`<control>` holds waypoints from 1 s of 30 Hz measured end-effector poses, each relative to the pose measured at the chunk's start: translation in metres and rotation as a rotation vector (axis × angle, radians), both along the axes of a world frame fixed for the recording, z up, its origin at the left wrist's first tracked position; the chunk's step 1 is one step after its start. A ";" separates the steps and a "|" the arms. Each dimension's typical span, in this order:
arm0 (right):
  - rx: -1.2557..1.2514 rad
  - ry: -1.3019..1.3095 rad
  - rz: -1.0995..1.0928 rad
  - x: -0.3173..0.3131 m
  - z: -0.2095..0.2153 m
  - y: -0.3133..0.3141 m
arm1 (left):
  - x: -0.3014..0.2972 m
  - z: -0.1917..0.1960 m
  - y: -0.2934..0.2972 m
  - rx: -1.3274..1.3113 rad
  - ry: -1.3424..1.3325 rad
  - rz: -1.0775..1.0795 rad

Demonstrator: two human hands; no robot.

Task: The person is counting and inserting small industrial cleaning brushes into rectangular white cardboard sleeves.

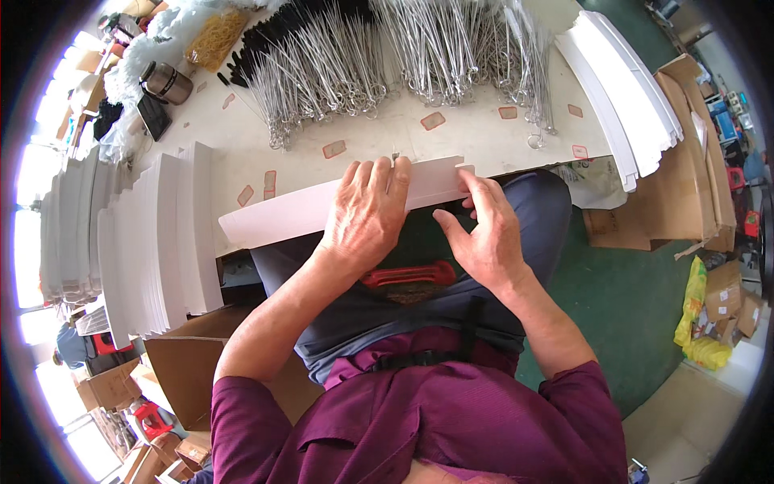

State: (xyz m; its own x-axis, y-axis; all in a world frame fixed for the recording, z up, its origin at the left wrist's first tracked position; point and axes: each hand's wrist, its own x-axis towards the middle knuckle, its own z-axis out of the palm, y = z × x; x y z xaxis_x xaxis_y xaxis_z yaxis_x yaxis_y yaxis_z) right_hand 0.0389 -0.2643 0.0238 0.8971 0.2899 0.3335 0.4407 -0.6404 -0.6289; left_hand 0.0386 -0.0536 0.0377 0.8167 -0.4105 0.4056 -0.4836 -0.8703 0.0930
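Note:
A long, narrow white carton (278, 213) lies along the table's near edge, slanting up to the right. My left hand (367, 208) rests over its middle, with the fingers together and bent across the top, holding it against the table. At the carton's right end, my right hand (490, 234) touches the small end flap with its fingertips, while the thumb stands apart below. Beyond the carton lie piles of thin wire brushes with looped ends (322, 77); black bristles show at the far end of the left pile. More looped wires (443, 60) lie to the right.
Stacked white cartons stand at the left (161, 242), and another stack (625, 97) lies at the right table edge. A steel flask (166, 83) and a dark phone (153, 117) sit back left. Open cardboard boxes (189, 367) flank my legs. A red stool (409, 275) shows between them.

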 end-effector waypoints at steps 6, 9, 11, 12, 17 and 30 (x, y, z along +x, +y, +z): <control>0.225 0.238 -0.005 -0.003 -0.003 0.009 | -0.002 -0.007 0.007 0.067 -0.044 0.007; 0.473 0.374 0.017 0.003 -0.001 0.005 | -0.005 -0.007 0.010 0.000 -0.003 0.008; 0.530 0.448 0.034 0.007 -0.005 0.000 | -0.008 -0.007 0.009 -0.012 0.054 0.012; 0.592 0.519 0.051 0.009 -0.006 -0.002 | -0.009 -0.007 0.008 -0.020 0.109 0.015; 0.632 0.874 0.126 0.018 0.030 -0.006 | -0.012 -0.009 0.015 -0.041 0.108 0.018; 0.768 1.178 0.168 0.031 0.034 -0.003 | -0.015 -0.005 0.019 -0.100 0.110 -0.015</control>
